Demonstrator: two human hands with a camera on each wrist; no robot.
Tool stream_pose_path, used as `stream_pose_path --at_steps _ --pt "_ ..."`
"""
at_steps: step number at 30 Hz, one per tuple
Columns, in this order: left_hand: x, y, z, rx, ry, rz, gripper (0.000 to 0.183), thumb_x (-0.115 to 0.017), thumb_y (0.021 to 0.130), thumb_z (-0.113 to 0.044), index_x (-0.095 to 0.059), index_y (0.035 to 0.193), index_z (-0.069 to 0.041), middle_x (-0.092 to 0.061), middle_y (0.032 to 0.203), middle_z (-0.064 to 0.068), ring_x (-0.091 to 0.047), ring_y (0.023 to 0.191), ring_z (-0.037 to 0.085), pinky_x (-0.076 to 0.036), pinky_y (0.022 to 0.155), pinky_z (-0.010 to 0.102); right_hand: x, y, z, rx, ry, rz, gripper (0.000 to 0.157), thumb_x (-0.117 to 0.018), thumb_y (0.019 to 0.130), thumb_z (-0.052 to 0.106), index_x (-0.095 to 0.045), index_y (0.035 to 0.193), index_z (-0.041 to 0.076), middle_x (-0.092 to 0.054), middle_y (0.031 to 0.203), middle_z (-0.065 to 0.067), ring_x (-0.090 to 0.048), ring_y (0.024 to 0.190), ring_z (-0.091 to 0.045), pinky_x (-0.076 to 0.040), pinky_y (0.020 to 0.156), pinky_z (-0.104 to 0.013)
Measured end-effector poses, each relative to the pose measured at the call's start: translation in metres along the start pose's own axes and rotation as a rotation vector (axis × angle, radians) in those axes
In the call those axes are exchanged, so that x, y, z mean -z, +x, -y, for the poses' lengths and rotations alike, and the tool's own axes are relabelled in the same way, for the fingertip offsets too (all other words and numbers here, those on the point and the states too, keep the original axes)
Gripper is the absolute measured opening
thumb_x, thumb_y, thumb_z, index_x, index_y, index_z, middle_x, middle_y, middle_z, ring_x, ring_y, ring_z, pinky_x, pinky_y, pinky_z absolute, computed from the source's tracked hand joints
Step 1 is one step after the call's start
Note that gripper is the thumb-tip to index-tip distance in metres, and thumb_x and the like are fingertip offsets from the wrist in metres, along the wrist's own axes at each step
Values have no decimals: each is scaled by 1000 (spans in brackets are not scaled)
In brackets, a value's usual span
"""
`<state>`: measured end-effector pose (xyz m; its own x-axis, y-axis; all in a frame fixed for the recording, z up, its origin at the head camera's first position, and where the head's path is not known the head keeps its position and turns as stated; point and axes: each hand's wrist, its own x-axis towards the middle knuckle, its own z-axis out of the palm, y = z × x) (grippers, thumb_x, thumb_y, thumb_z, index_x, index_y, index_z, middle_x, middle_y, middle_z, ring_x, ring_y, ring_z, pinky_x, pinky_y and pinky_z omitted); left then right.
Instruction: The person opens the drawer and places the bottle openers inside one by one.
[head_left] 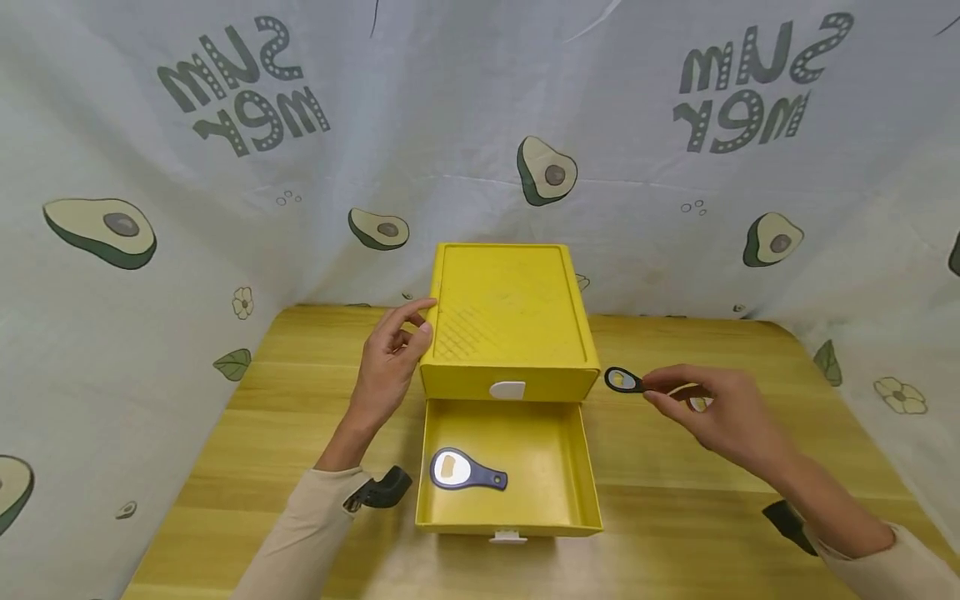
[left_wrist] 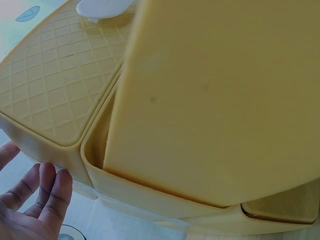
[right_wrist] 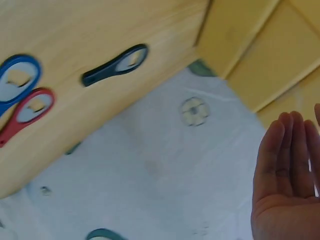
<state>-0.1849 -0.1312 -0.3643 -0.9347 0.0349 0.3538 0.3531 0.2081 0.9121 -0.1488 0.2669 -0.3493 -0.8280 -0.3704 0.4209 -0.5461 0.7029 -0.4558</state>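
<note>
A yellow two-drawer box [head_left: 510, 308] stands on the wooden table, its lower drawer [head_left: 547, 467] pulled out. Inside the drawer lies a navy bottle opener [head_left: 480, 477]. My left hand [head_left: 390, 354] touches the box's left edge with extended fingers; in the left wrist view its fingertips [left_wrist: 61, 185] are right at the side wall. To the right, my right hand [head_left: 720, 408] reaches over the table, thumb and forefinger overlapping the handle of a black bottle opener [head_left: 621, 380]. That black bottle opener [right_wrist: 117, 65] lies apart from the straight fingers [right_wrist: 285, 155] in the right wrist view.
A blue bottle opener [right_wrist: 20, 82] and a red bottle opener [right_wrist: 35, 110] lie close together on the table [right_wrist: 100, 25]. White tabs mark both drawer fronts. A curtain [head_left: 465, 125] printed with avocados hangs behind and beside the table.
</note>
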Motion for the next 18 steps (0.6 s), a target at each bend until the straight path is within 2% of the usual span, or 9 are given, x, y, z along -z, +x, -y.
stream_pose_path --at_steps 5,9,14,18 --pt "0 -1 1 -1 0 -3 34 -56 103 -22 -61 137 -19 -54 113 7 -47 71 17 -39 66 27 7 -5 -31 -39 -13 76 22 -77 86 4 -75 106 13 -76 98 -5 -66 81 5 -50 70 -9" --pt "-1 -1 1 -2 1 -8 34 -57 103 -21 -61 136 -19 -54 113 7 -47 71 17 -38 65 27 12 -12 -50 -45 -26 151 22 -75 88 6 -74 109 13 -75 102 -4 -64 85 5 -52 67 -13" --pt "-1 -1 1 -1 13 -12 33 -56 103 -23 -61 136 -21 -54 112 5 -46 70 17 -38 65 27 13 -21 -75 -71 -77 180 21 -78 85 5 -74 102 17 -74 100 -3 -64 86 4 -54 66 -17" --pt "-1 -1 1 3 14 -10 33 -55 103 -23 -62 136 -21 -55 113 4 -47 71 18 -39 65 27 15 -31 -96 -117 -90 204 21 -80 81 2 -75 99 12 -73 101 -8 -63 85 6 -55 67 -18"
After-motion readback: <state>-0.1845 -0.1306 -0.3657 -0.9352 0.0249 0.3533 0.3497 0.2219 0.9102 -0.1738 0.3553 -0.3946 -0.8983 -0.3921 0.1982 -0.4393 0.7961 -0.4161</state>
